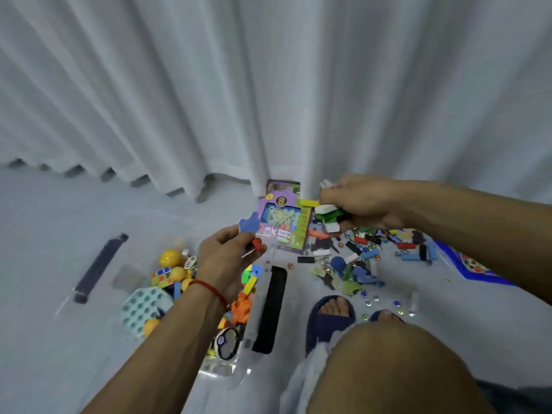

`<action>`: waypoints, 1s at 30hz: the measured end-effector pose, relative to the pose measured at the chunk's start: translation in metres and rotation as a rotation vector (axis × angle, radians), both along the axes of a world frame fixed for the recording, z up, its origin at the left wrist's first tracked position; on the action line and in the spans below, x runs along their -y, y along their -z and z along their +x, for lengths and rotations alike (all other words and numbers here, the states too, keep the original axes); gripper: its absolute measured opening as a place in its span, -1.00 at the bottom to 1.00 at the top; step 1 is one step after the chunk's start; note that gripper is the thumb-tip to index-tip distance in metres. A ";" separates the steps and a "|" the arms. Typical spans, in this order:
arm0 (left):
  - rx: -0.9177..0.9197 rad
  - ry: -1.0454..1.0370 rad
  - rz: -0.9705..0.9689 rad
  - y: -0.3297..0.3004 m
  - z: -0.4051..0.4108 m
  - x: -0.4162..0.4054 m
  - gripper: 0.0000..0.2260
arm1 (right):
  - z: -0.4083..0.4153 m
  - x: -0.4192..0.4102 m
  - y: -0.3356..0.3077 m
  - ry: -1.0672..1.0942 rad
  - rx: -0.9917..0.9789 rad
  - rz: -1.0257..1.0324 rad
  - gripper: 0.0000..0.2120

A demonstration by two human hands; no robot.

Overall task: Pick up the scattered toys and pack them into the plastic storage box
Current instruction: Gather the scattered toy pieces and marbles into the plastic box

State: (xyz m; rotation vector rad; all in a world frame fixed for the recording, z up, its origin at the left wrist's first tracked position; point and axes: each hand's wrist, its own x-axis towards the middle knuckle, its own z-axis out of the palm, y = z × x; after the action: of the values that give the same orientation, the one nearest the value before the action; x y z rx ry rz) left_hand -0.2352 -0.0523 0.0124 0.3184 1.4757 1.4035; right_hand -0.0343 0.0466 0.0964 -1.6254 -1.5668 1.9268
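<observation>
While the left hand (227, 258) pinches a small red brick (257, 244) and a blue puzzle piece (249, 224) between thumb and fingers, the right hand (363, 203) curls around a bunch of white and green bricks (328, 213). Directly below the left hand sits the clear plastic storage box (227, 370), already holding yellow balls (170, 258), a teal bubble toy (146, 304) and orange pieces (242, 306). Between the two hands a purple game card (280, 219) leans against the white curtain (268, 85). Below the right hand, scattered bricks and marbles (361, 258) lie on the floor, near a foot in a dark slipper (330, 321).
</observation>
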 end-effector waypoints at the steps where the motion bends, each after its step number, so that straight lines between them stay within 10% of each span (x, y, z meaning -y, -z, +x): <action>1: -0.031 -0.049 -0.020 -0.003 -0.020 0.013 -0.97 | -0.026 0.007 -0.005 -0.077 0.007 0.011 -0.88; 11: -0.202 0.053 -0.396 -0.002 -0.110 0.105 -0.96 | -0.158 0.061 0.017 -0.484 0.088 -0.105 -0.61; 30: -0.349 -0.217 -0.281 0.015 -0.056 0.056 -0.73 | -0.107 0.020 0.028 -0.432 0.010 0.057 -0.75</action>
State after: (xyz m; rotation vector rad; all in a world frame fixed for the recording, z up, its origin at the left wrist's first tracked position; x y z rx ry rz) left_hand -0.2915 -0.1084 -0.0027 0.2381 2.0201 1.3296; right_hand -0.1415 0.0266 0.0682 -1.3576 -2.0950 2.0408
